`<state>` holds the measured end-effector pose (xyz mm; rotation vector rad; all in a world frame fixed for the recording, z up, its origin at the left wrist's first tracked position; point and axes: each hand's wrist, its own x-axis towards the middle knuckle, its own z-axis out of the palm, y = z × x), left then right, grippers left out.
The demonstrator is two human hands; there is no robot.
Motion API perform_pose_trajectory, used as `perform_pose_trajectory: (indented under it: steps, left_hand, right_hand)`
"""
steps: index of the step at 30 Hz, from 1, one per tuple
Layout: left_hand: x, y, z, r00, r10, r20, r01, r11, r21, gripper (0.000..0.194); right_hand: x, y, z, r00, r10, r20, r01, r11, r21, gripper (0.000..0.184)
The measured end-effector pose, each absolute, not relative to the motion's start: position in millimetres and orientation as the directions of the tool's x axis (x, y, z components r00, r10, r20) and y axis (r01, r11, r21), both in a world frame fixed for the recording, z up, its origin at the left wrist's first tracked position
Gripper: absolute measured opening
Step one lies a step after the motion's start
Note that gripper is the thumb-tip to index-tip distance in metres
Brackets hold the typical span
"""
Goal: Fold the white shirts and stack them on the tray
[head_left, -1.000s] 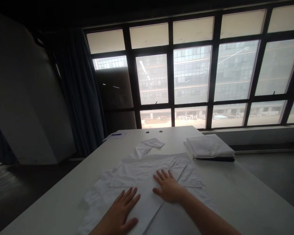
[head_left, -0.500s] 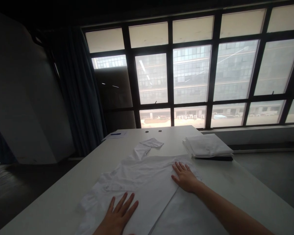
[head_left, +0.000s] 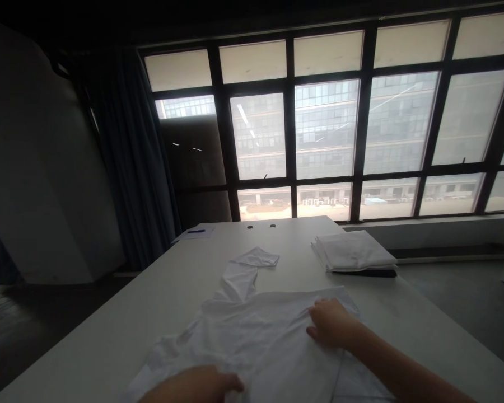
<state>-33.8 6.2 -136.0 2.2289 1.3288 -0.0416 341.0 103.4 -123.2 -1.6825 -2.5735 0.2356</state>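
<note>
A white shirt (head_left: pixel 243 330) lies wrinkled on the near part of the white table, with one sleeve (head_left: pixel 239 280) stretching away toward the far end. My right hand (head_left: pixel 334 323) is closed on the cloth at the shirt's right side, fingers curled under. Low in the view, my left hand (head_left: pixel 197 383) is curled over the cloth nearer to me, its thumb pointing right. Its fingertips are hidden under the hand, and the bottom edge of the view cuts off part of the shirt.
To the right on the table (head_left: pixel 407 319) is a stack of folded white cloth (head_left: pixel 355 250) with a dark layer (head_left: pixel 372 273) beneath. A blue pen (head_left: pixel 196 231) rests on paper (head_left: pixel 199 235) at the far left corner. Windows and a blue curtain (head_left: pixel 138 168) stand beyond.
Both hands have gone from lying flat to curled on the cloth. The right hand went farther right, then slightly nearer. The shirt and its sleeve have slid toward me.
</note>
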Motion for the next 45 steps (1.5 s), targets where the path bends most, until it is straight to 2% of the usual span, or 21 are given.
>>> perform_pose_trajectory:
  steps: [2, 4, 8, 12, 16, 18, 23, 29, 33, 35, 40, 42, 45]
  left_hand:
    - [-17, 43, -100, 0.443, 0.865, -0.234, 0.82, -0.285, 0.497, 0.041]
    - [-6, 84, -84, 0.206, 0.975, -0.078, 0.849, -0.138, 0.511, 0.033]
    - [-3, 155, -99, -0.083, 0.992, 0.096, 0.876, 0.027, 0.481, 0.03]
    - [-6, 195, -125, -0.256, 0.952, 0.169, 0.857, 0.142, 0.496, 0.043]
    - [2, 209, -146, -0.252, 0.95, 0.182, 0.862, 0.135, 0.489, 0.061]
    - [7, 209, -155, -0.213, 0.958, 0.192, 0.882, 0.104, 0.459, 0.063]
    - [7, 207, -168, -0.146, 0.976, 0.16, 0.93, 0.081, 0.359, 0.049]
    - [-6, 211, -166, -0.19, 0.982, 0.019, 0.949, 0.178, 0.261, 0.053]
    - [-14, 209, -163, -0.17, 0.983, -0.067, 0.959, 0.181, 0.22, 0.035]
    - [-16, 206, -162, -0.171, 0.982, -0.075, 0.961, 0.183, 0.209, 0.034]
    - [-19, 200, -158, -0.203, 0.979, 0.028, 0.943, 0.188, 0.275, 0.027]
    - [-21, 198, -151, -0.218, 0.97, 0.106, 0.928, 0.173, 0.33, 0.02]
    - [-24, 196, -130, -0.244, 0.937, 0.252, 0.904, 0.126, 0.408, 0.021]
  right_hand:
    - [317, 110, -122, -0.413, 0.91, 0.028, 0.889, 0.409, -0.206, 0.031]
    - [291, 120, -126, -0.425, 0.903, 0.064, 0.866, 0.426, -0.261, 0.03]
    - [248, 140, -140, -0.384, 0.914, 0.131, 0.84, 0.405, -0.36, 0.026]
    - [234, 150, -156, -0.322, 0.929, 0.183, 0.835, 0.37, -0.407, 0.025]
    - [239, 147, -165, -0.363, 0.901, 0.235, 0.8, 0.431, -0.416, 0.02]
    - [242, 145, -167, -0.386, 0.887, 0.255, 0.786, 0.46, -0.413, 0.018]
    - [242, 147, -171, -0.4, 0.875, 0.275, 0.778, 0.482, -0.403, 0.019]
    - [240, 151, -176, -0.387, 0.879, 0.279, 0.774, 0.474, -0.42, 0.019]
    - [241, 150, -177, -0.384, 0.879, 0.284, 0.76, 0.475, -0.443, 0.018]
    - [241, 150, -177, -0.379, 0.879, 0.289, 0.75, 0.475, -0.46, 0.017]
    - [241, 149, -178, -0.363, 0.885, 0.293, 0.706, 0.466, -0.533, 0.014]
    - [241, 151, -179, -0.339, 0.895, 0.291, 0.679, 0.447, -0.583, 0.013]
    - [241, 160, -180, -0.277, 0.92, 0.278, 0.62, 0.392, -0.679, 0.015]
